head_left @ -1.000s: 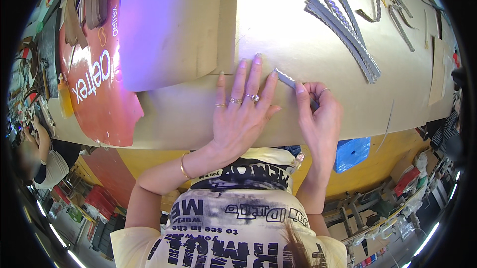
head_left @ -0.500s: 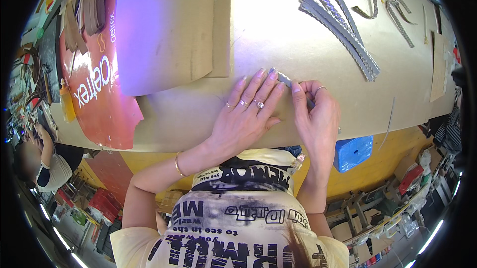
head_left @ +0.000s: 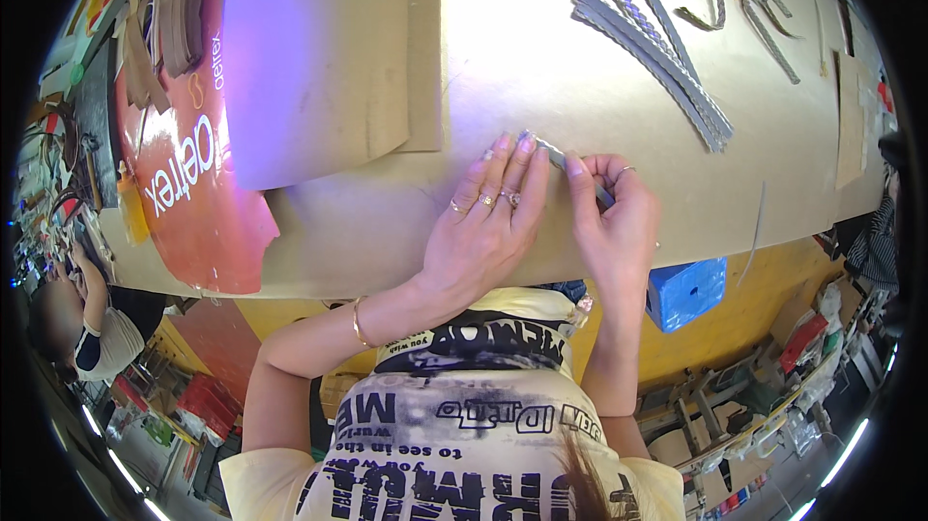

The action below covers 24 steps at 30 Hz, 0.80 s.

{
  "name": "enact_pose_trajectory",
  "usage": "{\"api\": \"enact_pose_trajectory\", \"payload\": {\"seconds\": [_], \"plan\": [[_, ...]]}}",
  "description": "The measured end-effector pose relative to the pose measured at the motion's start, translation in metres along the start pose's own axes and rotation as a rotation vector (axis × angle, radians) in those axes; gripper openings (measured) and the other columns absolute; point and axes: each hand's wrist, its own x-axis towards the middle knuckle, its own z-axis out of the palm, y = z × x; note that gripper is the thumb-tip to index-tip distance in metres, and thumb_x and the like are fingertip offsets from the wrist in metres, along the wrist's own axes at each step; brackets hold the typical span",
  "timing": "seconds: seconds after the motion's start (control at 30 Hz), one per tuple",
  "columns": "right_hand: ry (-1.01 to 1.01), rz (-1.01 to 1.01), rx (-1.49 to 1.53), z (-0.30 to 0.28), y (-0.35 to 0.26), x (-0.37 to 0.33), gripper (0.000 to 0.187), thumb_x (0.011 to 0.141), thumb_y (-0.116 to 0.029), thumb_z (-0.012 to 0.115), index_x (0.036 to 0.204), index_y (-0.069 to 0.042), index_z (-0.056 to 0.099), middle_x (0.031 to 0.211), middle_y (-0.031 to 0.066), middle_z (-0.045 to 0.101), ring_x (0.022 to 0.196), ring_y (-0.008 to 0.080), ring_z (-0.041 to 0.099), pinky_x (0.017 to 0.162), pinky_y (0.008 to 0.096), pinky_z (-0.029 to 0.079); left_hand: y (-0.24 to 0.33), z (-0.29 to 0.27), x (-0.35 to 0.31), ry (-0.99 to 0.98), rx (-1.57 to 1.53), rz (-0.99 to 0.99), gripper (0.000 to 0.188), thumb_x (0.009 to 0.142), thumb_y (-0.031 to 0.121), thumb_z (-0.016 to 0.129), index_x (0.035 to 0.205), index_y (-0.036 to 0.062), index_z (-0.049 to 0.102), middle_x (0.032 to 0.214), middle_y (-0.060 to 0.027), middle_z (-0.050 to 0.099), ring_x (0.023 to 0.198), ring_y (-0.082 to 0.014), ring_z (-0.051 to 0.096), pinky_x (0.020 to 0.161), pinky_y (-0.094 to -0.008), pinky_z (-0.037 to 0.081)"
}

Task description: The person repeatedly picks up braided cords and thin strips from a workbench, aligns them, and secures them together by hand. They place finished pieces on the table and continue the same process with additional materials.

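Note:
A narrow grey strip (head_left: 555,155) with a pale edge lies slantwise on the table between my hands. My left hand (head_left: 491,200) is laid out long, its fingertips pressing on the strip's far end. My right hand (head_left: 612,211) pinches the strip between thumb and bent fingers, and part of it shows below the thumb. Beyond my right hand, a bundle of flat grey strips (head_left: 652,67) with pale edges rests on the table. Next to it lie a braided strip (head_left: 642,20) and several other braided cords (head_left: 770,41).
Brown cardboard (head_left: 319,67) covers the table's left side, beside a red sheet (head_left: 198,217) with brown strips (head_left: 176,23) and a yellow bottle (head_left: 131,202). A blue stool (head_left: 686,295) stands below the near edge. Another person (head_left: 101,318) is at far left.
My left hand has shifted slightly, its fingers drawn closer together. My right hand keeps its pinch on the strip. The whole view has moved a little.

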Motion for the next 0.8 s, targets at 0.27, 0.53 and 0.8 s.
{"api": "enact_pose_trajectory", "payload": {"seconds": [0.27,0.53,0.8], "plan": [[-0.003,-0.003,-0.128,0.002,-0.005,-0.002,0.022,0.093,-0.022,0.068,0.086,-0.001,0.068,0.076,0.015,0.067,0.063,0.0301,0.065,0.06,0.0401,0.049,0.006,-0.003,0.006,0.047,0.038,0.002,0.045,0.093,0.02,0.054,0.135,0.0025,0.057,0.137,-0.0158,0.06,0.137,-0.0295,0.049,0.121,-0.0399,0.025],[0.061,-0.047,-0.16,0.007,-0.003,-0.006,0.023,0.093,-0.023,0.067,0.086,-0.001,0.066,0.076,0.0165,0.067,0.063,0.0317,0.065,0.058,0.0419,0.049,0.009,-0.002,0.005,0.036,0.087,0.028,0.045,0.094,0.017,0.052,0.137,0.0036,0.054,0.139,-0.0193,0.057,0.137,-0.0324,0.048,0.121,-0.0397,0.025],[-0.019,0.12,0.024,-0.023,0.01,-0.016,0.025,0.094,-0.022,0.068,0.087,0.002,0.066,0.058,0.0084,0.055,0.048,0.0153,0.047,0.05,0.033,0.039,0.006,-0.006,0.005,-0.029,0.15,0.058,0.046,0.092,0.02,0.06,0.137,0.0093,0.057,0.139,-0.0162,0.058,0.133,-0.0274,0.054,0.111,-0.0364,0.038]]}}
